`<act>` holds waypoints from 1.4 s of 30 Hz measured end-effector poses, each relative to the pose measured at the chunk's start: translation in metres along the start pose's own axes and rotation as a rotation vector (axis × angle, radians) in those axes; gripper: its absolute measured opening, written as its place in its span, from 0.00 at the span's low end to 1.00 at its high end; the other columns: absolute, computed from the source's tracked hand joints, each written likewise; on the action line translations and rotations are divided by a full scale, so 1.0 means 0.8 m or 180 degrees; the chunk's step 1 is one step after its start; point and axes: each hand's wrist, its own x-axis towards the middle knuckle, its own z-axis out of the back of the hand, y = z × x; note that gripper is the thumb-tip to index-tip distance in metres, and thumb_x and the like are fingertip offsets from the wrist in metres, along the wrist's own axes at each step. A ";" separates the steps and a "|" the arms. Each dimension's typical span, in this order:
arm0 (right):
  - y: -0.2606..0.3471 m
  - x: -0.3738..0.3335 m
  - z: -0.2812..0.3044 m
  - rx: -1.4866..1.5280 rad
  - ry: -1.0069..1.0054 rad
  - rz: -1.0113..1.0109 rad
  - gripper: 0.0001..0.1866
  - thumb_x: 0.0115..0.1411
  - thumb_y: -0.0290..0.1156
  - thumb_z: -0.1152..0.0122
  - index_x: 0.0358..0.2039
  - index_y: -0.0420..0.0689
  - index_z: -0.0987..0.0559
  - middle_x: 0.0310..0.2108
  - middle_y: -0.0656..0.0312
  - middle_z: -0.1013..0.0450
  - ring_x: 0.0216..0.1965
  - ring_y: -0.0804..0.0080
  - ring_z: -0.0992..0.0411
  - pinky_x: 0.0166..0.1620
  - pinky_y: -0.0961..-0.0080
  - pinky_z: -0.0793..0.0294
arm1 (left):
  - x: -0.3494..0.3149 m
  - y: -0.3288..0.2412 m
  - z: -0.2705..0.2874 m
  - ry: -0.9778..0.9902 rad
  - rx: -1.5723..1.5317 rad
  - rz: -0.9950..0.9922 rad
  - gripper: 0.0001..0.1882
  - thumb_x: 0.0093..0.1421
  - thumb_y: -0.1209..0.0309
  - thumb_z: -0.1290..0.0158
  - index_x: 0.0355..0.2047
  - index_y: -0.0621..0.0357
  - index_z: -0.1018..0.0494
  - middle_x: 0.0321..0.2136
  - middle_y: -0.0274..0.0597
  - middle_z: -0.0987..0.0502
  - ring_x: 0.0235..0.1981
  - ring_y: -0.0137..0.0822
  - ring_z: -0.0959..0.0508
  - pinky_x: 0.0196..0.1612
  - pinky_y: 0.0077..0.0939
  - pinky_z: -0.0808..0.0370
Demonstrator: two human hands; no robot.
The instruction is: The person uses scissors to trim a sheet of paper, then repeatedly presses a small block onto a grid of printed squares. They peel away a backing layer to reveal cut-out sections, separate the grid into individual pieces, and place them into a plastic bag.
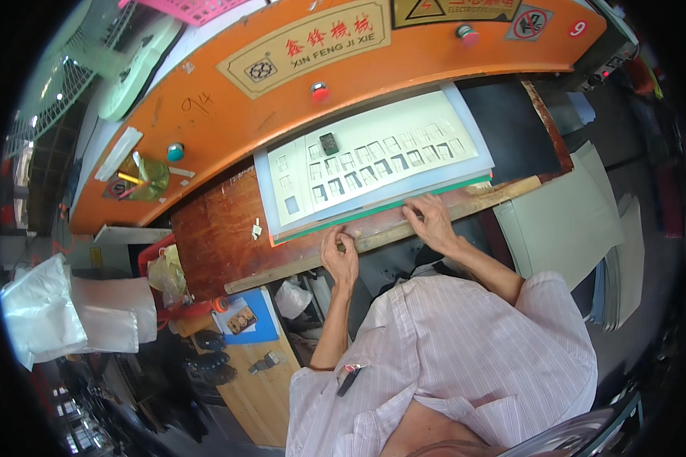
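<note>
A layered stack of flat boards with a green lower edge lies on the machine's bed. On top is a pale cream sheet with rows of rectangular outlines, some dark; beneath it shows a whitish translucent sheet. A small dark block sits on the cream sheet. My left hand is closed at the stack's near edge, fingers curled; what is in them, if anything, is hidden. Further right, my right hand has its fingers apart, the tips at the green edge.
Behind the bed rises an orange machine panel with red and green buttons. A wooden strip edges the reddish bed. Large grey sheets stand at right. Plastic bags hang at left, above a low wooden table.
</note>
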 end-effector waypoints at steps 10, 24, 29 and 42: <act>0.050 0.247 -0.104 0.0323 0.0655 0.1092 0.32 0.55 0.32 0.26 0.59 0.34 0.25 0.58 0.46 0.28 0.57 0.45 0.30 0.61 0.57 0.27 | 0.168 -0.037 -0.018 0.0484 0.1509 -0.0676 0.29 0.71 0.72 0.54 0.70 0.68 0.38 0.72 0.59 0.39 0.75 0.59 0.44 0.76 0.52 0.50; -0.016 0.284 -0.091 0.1362 0.1074 0.0271 0.27 0.59 0.29 0.26 0.57 0.34 0.24 0.55 0.49 0.25 0.55 0.55 0.25 0.56 0.62 0.22 | 0.167 -0.025 -0.032 0.0705 0.1762 -0.0230 0.28 0.70 0.71 0.52 0.68 0.70 0.36 0.70 0.59 0.36 0.74 0.59 0.42 0.76 0.54 0.49; -0.012 0.260 -0.109 0.0687 0.1122 0.0860 0.29 0.57 0.28 0.27 0.57 0.35 0.26 0.57 0.49 0.28 0.57 0.48 0.30 0.58 0.57 0.25 | 0.153 -0.025 -0.022 0.0118 0.1193 -0.0408 0.25 0.66 0.76 0.49 0.63 0.71 0.31 0.61 0.61 0.27 0.66 0.60 0.33 0.71 0.54 0.43; -0.039 0.240 -0.002 0.1033 -0.0250 0.0006 0.14 0.66 0.28 0.32 0.50 0.37 0.20 0.46 0.57 0.21 0.45 0.71 0.23 0.45 0.73 0.21 | -0.013 0.006 -0.030 -0.0616 0.0792 -0.1032 0.08 0.58 0.82 0.43 0.36 0.60 0.17 0.30 0.46 0.18 0.31 0.47 0.20 0.37 0.39 0.23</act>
